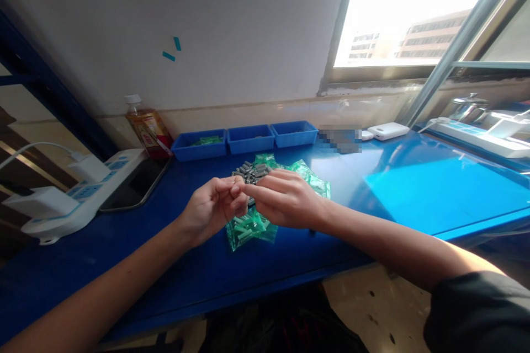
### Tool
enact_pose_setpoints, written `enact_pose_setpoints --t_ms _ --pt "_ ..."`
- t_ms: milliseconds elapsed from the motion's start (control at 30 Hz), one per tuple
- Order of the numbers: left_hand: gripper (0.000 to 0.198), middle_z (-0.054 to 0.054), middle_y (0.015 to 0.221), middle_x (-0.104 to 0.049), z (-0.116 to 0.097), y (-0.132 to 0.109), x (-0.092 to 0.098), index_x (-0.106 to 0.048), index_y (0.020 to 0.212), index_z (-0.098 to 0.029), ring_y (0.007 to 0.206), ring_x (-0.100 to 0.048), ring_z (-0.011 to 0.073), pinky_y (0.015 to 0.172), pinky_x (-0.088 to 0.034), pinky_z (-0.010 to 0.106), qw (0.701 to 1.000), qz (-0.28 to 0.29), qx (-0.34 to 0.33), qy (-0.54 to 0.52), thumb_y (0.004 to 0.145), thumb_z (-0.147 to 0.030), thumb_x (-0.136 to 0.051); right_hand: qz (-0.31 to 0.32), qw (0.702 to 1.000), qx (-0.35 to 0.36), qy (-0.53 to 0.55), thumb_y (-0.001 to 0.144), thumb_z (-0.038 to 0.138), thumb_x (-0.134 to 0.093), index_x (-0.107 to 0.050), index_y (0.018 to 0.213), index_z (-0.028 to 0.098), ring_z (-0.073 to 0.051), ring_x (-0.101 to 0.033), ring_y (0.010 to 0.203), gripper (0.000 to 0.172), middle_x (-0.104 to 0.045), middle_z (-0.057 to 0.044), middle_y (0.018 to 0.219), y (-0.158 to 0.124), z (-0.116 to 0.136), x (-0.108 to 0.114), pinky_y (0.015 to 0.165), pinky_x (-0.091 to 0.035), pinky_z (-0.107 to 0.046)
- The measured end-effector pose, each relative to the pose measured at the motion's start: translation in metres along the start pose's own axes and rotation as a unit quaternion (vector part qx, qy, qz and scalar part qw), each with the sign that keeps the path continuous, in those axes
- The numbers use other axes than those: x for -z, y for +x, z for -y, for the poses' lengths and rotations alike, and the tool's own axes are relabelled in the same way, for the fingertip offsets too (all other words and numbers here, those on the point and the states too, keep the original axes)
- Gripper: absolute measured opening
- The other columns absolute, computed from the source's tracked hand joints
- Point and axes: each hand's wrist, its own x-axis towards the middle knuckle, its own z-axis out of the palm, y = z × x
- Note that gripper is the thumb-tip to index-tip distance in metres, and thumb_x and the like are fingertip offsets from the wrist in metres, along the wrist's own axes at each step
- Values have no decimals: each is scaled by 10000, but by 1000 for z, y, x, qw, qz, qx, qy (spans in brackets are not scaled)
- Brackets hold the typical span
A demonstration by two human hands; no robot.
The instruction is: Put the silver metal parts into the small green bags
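Note:
My left hand (pixel 217 202) and my right hand (pixel 285 196) meet fingertip to fingertip above the blue table. Both are closed in a pinch, and whatever lies between the fingers is too small or hidden to name. Just behind them is a pile of small grey metal cylinders (pixel 248 171), partly covered by my hands. A green plastic bag (pixel 244 231) with small pieces inside lies under and in front of my hands. More green bags (pixel 308 174) lie to the right of the pile, and another (pixel 264 160) sits at its back.
Three blue bins (pixel 250 139) line the wall; the left one holds green bags. A bottle (pixel 149 129), a black phone (pixel 136 185) and a power strip (pixel 89 190) with chargers are at left. A white device (pixel 388 131) and another power strip (pixel 484 135) stand at right.

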Motion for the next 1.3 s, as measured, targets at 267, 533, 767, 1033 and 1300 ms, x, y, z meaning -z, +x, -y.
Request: enact_pose_setpoints --t_ms 267,533,767,1033,1300 --pt "245 20 480 -415 -1 0 0 -466 570 -150 475 -406 120 525 -421 232 1000 1 2 -16 795 -175 -371 -2 1000 -16 6 870 132 -427 -583 1054 152 -112 -494 597 242 -595 -3 676 0 2 -3 604 -414 -261" --pt "229 16 483 -410 -2 -1 -1 -450 569 -154 479 -408 120 525 -417 228 1000 2 4 -9 785 -170 -377 14 1000 -12 0 887 148 -409 -552 1132 150 -118 -491 614 283 -586 -7 691 -2 2 -5 615 -415 -273" --pt "210 11 499 -436 -1 -1 4 -446 597 -163 505 -415 122 562 -423 231 1000 9 -5 21 799 -183 -392 37 999 -18 6 903 156 -391 -525 1169 143 -121 -485 636 299 -589 -19 721 -4 3 -5 641 -422 -278" --pt "187 -6 505 -449 0 -2 5 -426 605 -179 511 -394 115 575 -407 228 995 5 -27 91 788 -220 -433 49 998 -25 4 909 168 -387 -534 1135 146 -127 -484 645 271 -560 -14 696 -4 5 -4 648 -410 -280" --pt "195 1 516 -473 -6 -1 9 -445 604 -174 527 -402 127 561 -376 236 987 17 -17 159 793 -215 -424 57 998 -18 -13 918 182 -385 -535 1147 151 -127 -458 636 275 -524 -1 675 -4 3 -3 649 -390 -270"
